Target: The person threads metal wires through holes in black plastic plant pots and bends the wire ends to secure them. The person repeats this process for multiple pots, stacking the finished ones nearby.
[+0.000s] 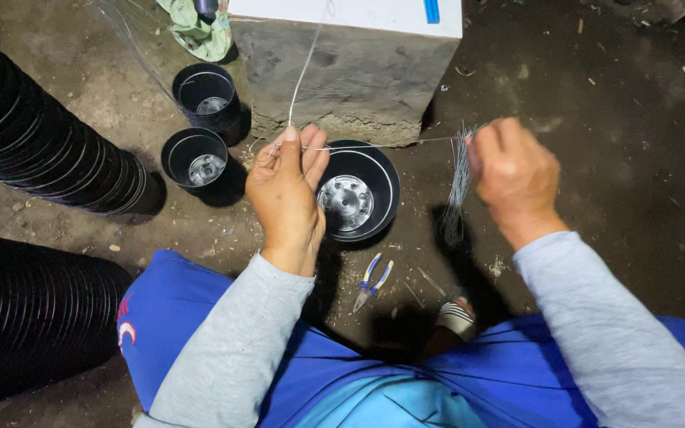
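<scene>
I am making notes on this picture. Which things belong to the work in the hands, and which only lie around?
In use:
- left hand, pinching a thin wire
- right hand, holding a bundle of wires
- black pot below the hands

Lying about:
- pliers on the ground
- two smaller black pots
- stacked pots
- green cloth
- stone block

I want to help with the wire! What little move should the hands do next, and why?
Probably draw the thin silver wire free of the grey wire bundle: the left hand pinches one end, the right hand grips the bundle, and the wire is taut above the black plastic pot.
</scene>
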The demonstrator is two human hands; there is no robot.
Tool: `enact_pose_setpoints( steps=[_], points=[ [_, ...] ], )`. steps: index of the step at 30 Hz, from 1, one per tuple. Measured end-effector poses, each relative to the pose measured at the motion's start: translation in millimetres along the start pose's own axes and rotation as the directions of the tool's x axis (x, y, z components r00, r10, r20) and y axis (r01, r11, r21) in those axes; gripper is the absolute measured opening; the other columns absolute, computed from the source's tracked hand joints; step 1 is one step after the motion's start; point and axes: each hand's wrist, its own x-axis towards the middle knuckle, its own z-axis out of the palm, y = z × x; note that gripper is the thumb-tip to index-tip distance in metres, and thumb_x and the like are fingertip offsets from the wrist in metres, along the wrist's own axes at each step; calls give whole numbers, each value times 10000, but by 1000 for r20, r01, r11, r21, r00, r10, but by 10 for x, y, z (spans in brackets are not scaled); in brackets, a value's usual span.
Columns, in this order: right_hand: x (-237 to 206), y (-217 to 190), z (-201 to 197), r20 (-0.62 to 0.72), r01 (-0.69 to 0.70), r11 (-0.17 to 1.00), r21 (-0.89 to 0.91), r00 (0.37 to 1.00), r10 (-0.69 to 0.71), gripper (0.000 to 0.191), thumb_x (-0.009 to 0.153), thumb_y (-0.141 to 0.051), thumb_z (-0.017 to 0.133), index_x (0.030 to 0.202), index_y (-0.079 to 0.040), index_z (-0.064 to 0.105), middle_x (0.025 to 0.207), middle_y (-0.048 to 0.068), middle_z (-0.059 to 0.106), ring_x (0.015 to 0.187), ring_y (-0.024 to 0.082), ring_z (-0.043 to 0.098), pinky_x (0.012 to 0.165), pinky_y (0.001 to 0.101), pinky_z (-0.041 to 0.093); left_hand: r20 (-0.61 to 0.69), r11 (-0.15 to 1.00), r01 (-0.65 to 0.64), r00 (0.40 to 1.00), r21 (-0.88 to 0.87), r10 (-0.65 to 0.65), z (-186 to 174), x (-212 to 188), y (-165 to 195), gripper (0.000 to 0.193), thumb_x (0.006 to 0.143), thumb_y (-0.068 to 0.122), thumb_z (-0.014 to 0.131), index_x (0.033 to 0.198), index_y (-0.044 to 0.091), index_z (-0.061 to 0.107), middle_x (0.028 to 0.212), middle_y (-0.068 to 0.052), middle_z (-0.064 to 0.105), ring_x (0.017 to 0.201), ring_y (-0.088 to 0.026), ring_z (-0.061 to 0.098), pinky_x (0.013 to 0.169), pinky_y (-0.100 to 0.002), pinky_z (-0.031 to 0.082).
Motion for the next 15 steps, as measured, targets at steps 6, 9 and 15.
enact_pose_setpoints(
  steps=[6, 9, 15],
  points=[
    [97, 108, -132, -69, 42, 998, 42, 997, -39, 174, 995, -150, 809, 1118, -78, 709, 1072, 49, 659, 876, 226, 682, 716, 363, 550, -8, 996, 82, 997, -23, -82, -47, 3, -12, 222, 962, 147, 675, 1085, -26, 608, 1096, -209, 727, 1023, -312, 751, 871, -390, 633],
    [121, 78, -141, -50, 61, 996, 70, 997, -57, 287, 917, -102, 791, 1194, -76, 725, 1102, 52, 681, 882, 217, 696, 725, 348, 563, -18, 990, 137, 990, -42, -137, -76, 23, -30, 235, 965, 157, 675, 1074, -36, 599, 1098, -219, 727, 1030, -312, 748, 873, -384, 628],
    [144, 13, -139, -77, 128, 986, 106, 990, -120, 218, 907, -147, 810, 1081, -64, 708, 1055, 65, 672, 862, 227, 691, 702, 350, 561, -13, 979, 190, 981, -72, -191, -112, 72, -36, 245, 969, 163, 670, 1084, -27, 568, 1120, -209, 715, 1050, -291, 735, 905, -368, 605]
  ],
)
